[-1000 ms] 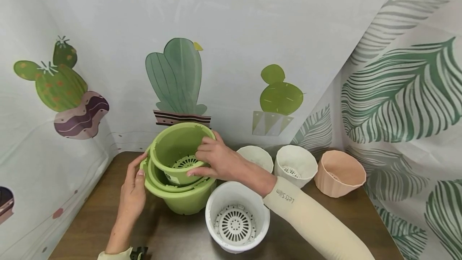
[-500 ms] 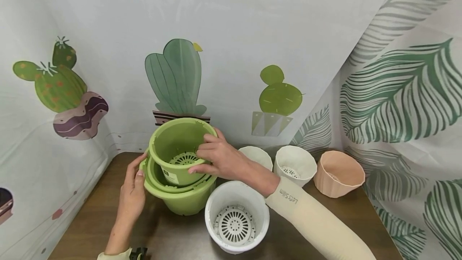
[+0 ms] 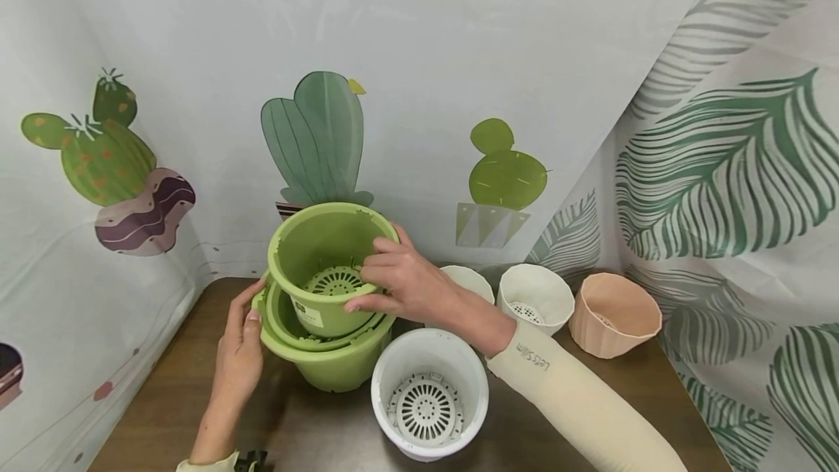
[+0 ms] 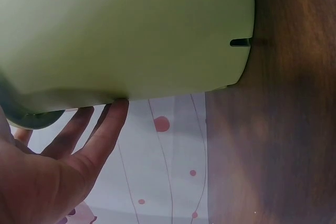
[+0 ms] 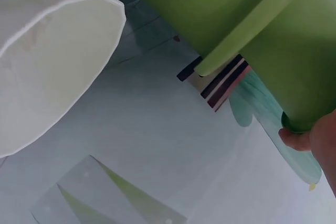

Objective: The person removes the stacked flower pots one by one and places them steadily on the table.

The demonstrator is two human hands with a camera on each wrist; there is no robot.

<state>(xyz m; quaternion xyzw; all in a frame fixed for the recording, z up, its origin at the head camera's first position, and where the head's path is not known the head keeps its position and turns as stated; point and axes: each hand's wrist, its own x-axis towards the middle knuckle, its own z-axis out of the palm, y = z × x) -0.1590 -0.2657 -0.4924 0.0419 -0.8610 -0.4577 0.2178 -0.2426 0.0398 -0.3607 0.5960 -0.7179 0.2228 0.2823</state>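
Observation:
A green plastic flowerpot (image 3: 328, 308) with a slotted bottom and a white label on its side is gripped at its right rim by my right hand (image 3: 413, 279). It stands tilted, partly inside a middle green pot (image 3: 278, 312), which sits within a larger green pot (image 3: 341, 370) on the table. My left hand (image 3: 239, 348) rests against the left side of the large pot, near its rim. The left wrist view shows the extended fingers (image 4: 107, 132) touching that pot's outer wall. Part of the right hand (image 5: 323, 145) is at the lifted pot's rim in the right wrist view.
A white pot (image 3: 429, 348) with a slotted bottom stands in front, right of the green stack. Behind it are two white faceted pots (image 3: 537, 297), one partly hidden by the right arm, and a peach pot (image 3: 616, 312). Printed cloth (image 3: 419, 93) hangs behind the brown table (image 3: 314, 435).
My right hand has raised the smallest green pot upward, exposing more of its label and of the middle pot's inside. The left hand has stayed at the large pot.

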